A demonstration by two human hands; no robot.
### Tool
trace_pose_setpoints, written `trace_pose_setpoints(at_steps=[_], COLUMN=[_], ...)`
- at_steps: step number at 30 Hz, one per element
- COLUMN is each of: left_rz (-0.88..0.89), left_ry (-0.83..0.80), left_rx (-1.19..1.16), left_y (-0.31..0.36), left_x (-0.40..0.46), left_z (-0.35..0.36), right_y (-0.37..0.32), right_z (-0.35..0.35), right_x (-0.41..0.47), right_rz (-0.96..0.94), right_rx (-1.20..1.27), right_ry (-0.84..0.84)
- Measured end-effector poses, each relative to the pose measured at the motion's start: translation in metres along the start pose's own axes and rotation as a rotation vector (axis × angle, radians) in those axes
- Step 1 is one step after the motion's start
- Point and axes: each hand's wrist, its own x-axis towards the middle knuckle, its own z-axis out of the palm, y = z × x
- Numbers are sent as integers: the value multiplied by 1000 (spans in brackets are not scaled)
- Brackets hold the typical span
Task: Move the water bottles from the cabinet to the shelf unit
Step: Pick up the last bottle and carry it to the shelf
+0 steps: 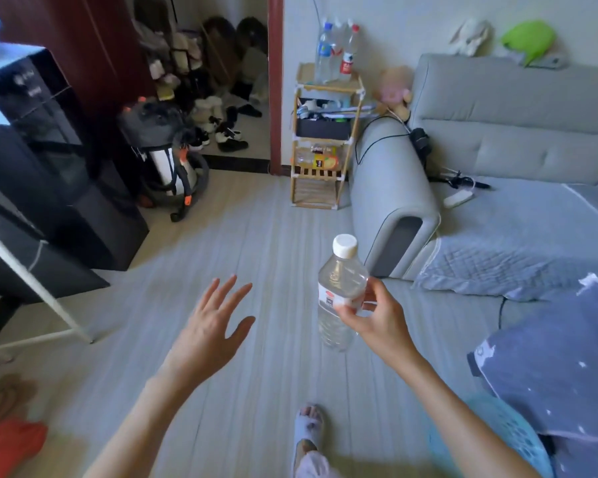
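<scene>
Floor (256, 219) open; right hand (377, 319) holds bottle (339, 291), seemingly upright.

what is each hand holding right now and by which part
The right hand grips a clear water bottle with a white cap around its labelled middle, thumb and fingers pinching the body. The left hand is open and holds nothing.

A clear water bottle (340, 294) with a white cap is held upright in the right hand (377, 319), pinched at its label by thumb and fingers. The left hand (211, 326) is spread with straight fingers over the floor (256, 229). Three more bottles (337, 51) are seen standing on top of the wooden shelf unit (325, 139) beside the grey sofa (497, 132).
</scene>
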Motion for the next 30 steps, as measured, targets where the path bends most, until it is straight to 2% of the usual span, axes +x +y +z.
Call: trace_pose_setpoints(at_steps=[4, 8, 14, 21, 25, 30], left_rz=[37, 27, -33, -24, 13, 84], left_ry=[50, 31, -18, 3, 24, -5], left_rx=[-13, -35, -53, -54, -43, -10], left_y=[19, 22, -4, -46, -56, -62], left_x=[120, 202, 322, 523, 642, 746], left_z=[-7, 7, 32, 40, 32, 36], right_y=[6, 6, 19, 19, 9, 11], right_z=[-21, -32, -27, -9, -14, -23], right_x=[107, 200, 334, 514, 616, 714], right_rz=[4, 1, 11, 6, 11, 66], right_rx=[-1, 1, 8, -66, -54, 9], right_ry=[-39, -42, -35, -15, -11, -12])
